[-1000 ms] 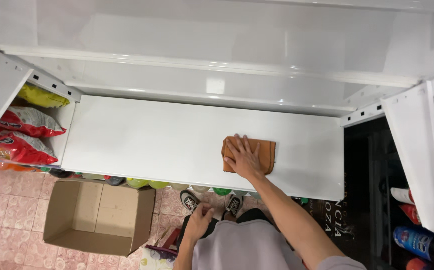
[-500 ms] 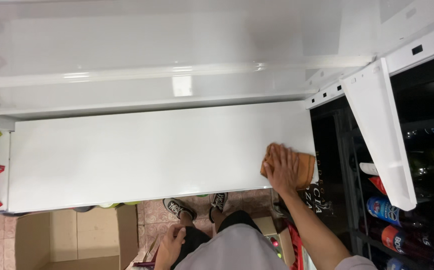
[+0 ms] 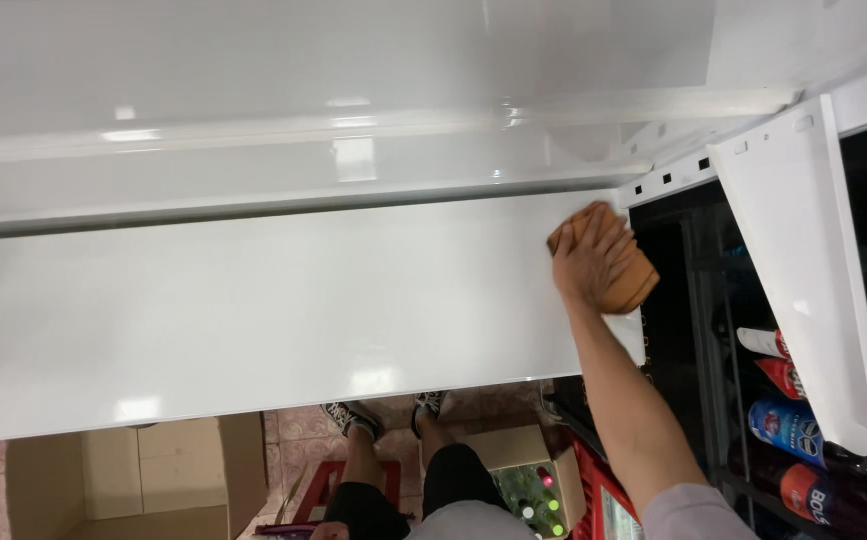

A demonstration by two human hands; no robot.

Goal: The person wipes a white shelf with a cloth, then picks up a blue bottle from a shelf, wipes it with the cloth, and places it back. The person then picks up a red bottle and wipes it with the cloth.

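A long white shelf board [image 3: 283, 310] is stretching across the view from the left edge to a white upright with slots [image 3: 688, 170] on the right, and ceiling light is glaring off its glossy top in patches. Beyond it, farther away, a white back panel [image 3: 333, 60] and a second shelf ledge [image 3: 353, 150] are running the same way. To the right a white bracket arm [image 3: 803, 270] is slanting down over a dark bay where bottles [image 3: 788, 425] with red and blue labels are lying on their sides. Below the near edge of the board, pinkish floor tiles [image 3: 293, 425] are showing, with an open cardboard box [image 3: 123, 480] on the left and a red crate [image 3: 608, 495] on the right.

The person's legs and patterned shoes [image 3: 353, 418] are standing under the near edge, partly cut off by the bottom of the frame. The left hand is lying out of view. What sits inside the small box beside the crate is hard to make out beyond some coloured caps.

The right hand [image 3: 593, 262] is pressing flat on an orange-brown cloth [image 3: 628, 280] at the far right end of the board, right by the upright. Its fingers are lying together, spread over the cloth's top rather than gripping it. The cloth is looking folded and thick, its rounded right edge poking out past the hand and over the board's end.
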